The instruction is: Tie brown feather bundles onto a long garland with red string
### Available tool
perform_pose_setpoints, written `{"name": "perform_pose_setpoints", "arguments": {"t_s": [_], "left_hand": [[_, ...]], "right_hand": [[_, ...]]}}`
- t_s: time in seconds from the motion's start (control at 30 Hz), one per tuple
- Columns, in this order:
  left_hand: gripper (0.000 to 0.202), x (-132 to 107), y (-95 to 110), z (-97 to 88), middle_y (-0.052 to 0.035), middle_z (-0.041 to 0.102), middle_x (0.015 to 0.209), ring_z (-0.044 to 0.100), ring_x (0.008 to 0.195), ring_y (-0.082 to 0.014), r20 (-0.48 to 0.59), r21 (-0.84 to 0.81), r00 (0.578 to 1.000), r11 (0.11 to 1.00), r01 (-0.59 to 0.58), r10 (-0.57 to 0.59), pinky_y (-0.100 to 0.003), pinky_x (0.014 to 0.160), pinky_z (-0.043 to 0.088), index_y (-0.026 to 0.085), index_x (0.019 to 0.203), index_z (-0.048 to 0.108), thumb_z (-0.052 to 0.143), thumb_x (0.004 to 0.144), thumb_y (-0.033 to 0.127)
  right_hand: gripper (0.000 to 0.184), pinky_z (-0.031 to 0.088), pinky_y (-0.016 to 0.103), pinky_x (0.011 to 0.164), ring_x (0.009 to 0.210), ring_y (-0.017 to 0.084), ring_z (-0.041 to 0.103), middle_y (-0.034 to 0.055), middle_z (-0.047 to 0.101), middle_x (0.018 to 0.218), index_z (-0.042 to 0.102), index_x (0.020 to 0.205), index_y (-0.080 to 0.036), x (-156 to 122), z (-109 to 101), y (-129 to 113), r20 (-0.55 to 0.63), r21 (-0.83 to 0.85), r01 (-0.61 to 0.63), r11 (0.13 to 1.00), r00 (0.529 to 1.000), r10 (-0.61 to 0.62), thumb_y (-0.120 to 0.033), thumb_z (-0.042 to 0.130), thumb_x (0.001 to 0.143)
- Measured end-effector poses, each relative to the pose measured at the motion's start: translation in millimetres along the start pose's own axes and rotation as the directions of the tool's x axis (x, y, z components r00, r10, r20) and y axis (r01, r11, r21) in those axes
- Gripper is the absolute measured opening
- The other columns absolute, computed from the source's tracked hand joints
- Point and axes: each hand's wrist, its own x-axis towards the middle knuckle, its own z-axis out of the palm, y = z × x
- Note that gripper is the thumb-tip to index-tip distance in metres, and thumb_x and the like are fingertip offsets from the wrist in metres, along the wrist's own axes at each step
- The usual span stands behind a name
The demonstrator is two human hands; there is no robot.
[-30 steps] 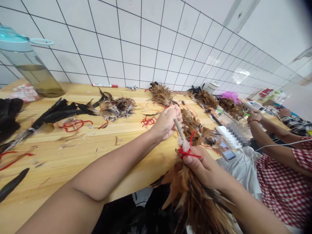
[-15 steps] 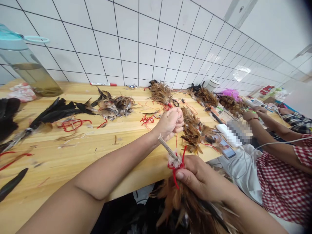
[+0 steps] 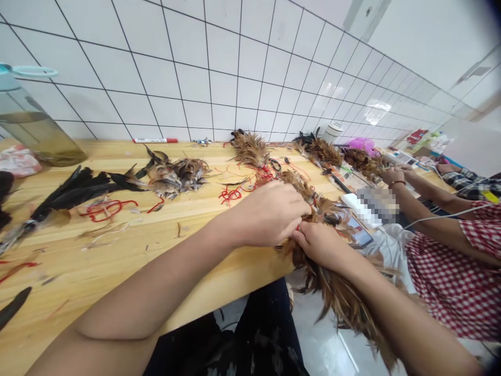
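My right hand is closed around the bound end of a feather duster, whose long brown feathers hang beneath my forearm, past the table edge. My left hand is closed and meets my right hand at that bound end. Its curled fingers hide what they hold, and they also cover the stick end. A speck of red cord shows between the hands. Just behind them on the table lie brown feather bundles and a tangle of red cord.
Dark feathers and another feather bundle lie on the wooden table. A water bottle stands at left, a marker by the tiled wall. At right are a phone and a co-worker's arms.
My left hand has come back toward me to meet my right hand at the duster's bound end. The right hand and duster have risen slightly, and the view has shifted right.
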Motion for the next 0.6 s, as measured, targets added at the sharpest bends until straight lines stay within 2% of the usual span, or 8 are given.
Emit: {"name": "perform_pose_setpoints", "arguments": {"t_s": [0.07, 0.17, 0.3, 0.4, 0.43, 0.5, 0.53, 0.6], "left_hand": [[0.016, 1, 4, 14.3, -0.0076, 0.067, 0.092, 0.06, 0.091, -0.0213, 0.171, 0.098, 0.984, 0.995, 0.026, -0.043, -0.036, 0.082, 0.044, 0.016, 0.093, 0.062, 0.048, 0.09, 0.022], [0.014, 2, -3, 33.5, -0.0077, 0.066, 0.092, 0.06, 0.086, -0.0192, 0.251, 0.143, 0.963, 0.988, 0.061, -0.096, -0.031, 0.074, 0.043, 0.015, 0.091, 0.062, 0.05, 0.09, 0.022], [0.019, 1, -17, 38.5, -0.0072, 0.064, 0.089, 0.059, 0.084, -0.0188, 0.221, 0.181, 0.968, 0.98, 0.08, -0.12, -0.03, 0.07, 0.042, 0.015, 0.086, 0.062, 0.047, 0.092, 0.024], [0.021, 0, -26, 32.5, -0.0066, 0.064, 0.09, 0.059, 0.086, -0.0192, 0.128, 0.213, 0.978, 0.968, 0.134, -0.164, -0.03, 0.071, 0.042, 0.016, 0.089, 0.062, 0.046, 0.093, 0.028], [0.021, 0, -30, 30.0, -0.0067, 0.064, 0.091, 0.059, 0.086, -0.0194, 0.095, 0.217, 0.978, 0.963, 0.162, -0.186, -0.03, 0.072, 0.042, 0.016, 0.091, 0.062, 0.046, 0.093, 0.029], [0.021, -2, -40, 25.4, -0.0074, 0.064, 0.092, 0.059, 0.087, -0.0199, 0.029, 0.206, 0.967, 0.948, 0.243, -0.254, -0.03, 0.072, 0.042, 0.016, 0.093, 0.063, 0.046, 0.093, 0.03], [0.022, -2, -45, 23.5, -0.0078, 0.064, 0.093, 0.058, 0.088, -0.0201, -0.005, 0.188, 0.957, 0.939, 0.287, -0.291, -0.03, 0.072, 0.041, 0.016, 0.094, 0.063, 0.046, 0.093, 0.029], [0.022, -4, -57, 21.1, -0.0082, 0.064, 0.093, 0.058, 0.089, -0.0204, -0.073, 0.121, 0.926, 0.919, 0.376, -0.369, -0.03, 0.074, 0.041, 0.016, 0.094, 0.064, 0.045, 0.093, 0.028]], "right_hand": [[0.047, 0.046, 0.035, 0.071, 0.084, 0.03, 0.07, 0.017, 0.074, 0.092, 0.066, 0.101, -0.013, 1, -4, 0, -0.014, -0.122, -0.015, 0.992, 1.0, 0.013, -0.044, 0.03, 0.097], [0.048, 0.047, 0.038, 0.071, 0.083, 0.031, 0.071, 0.0166, 0.074, 0.089, 0.066, 0.103, -0.013, 2, -9, -2, -0.019, -0.242, 0.01, 0.97, 1.0, -0.015, -0.048, 0.033, 0.096], [0.043, 0.047, 0.039, 0.072, 0.08, 0.03, 0.07, 0.0148, 0.073, 0.085, 0.066, 0.099, -0.013, 4, -18, -3, -0.071, -0.327, 0.046, 0.944, 0.995, -0.073, -0.048, 0.041, 0.094], [0.036, 0.046, 0.038, 0.075, 0.087, 0.029, 0.065, 0.0143, 0.07, 0.087, 0.065, 0.095, -0.013, 1, -34, -2, -0.217, -0.388, 0.043, 0.921, 0.967, -0.137, -0.046, 0.051, 0.09], [0.035, 0.045, 0.038, 0.078, 0.091, 0.029, 0.063, 0.0142, 0.069, 0.089, 0.065, 0.095, -0.013, -2, -42, -2, -0.295, -0.404, 0.03, 0.914, 0.942, -0.161, -0.046, 0.055, 0.088], [0.035, 0.045, 0.04, 0.081, 0.095, 0.03, 0.058, 0.0143, 0.066, 0.091, 0.064, 0.096, -0.013, -13, -60, 1, -0.479, -0.409, -0.044, 0.912, 0.861, -0.173, -0.046, 0.056, 0.087], [0.037, 0.045, 0.041, 0.082, 0.095, 0.03, 0.057, 0.0143, 0.064, 0.093, 0.064, 0.098, -0.013, -21, -70, 3, -0.563, -0.387, -0.082, 0.918, 0.809, -0.165, -0.047, 0.054, 0.088], [0.039, 0.045, 0.044, 0.084, 0.097, 0.03, 0.054, 0.0144, 0.062, 0.094, 0.064, 0.098, -0.015, -41, -87, 8, -0.728, -0.306, -0.159, 0.939, 0.675, -0.123, -0.049, 0.047, 0.091]]}}
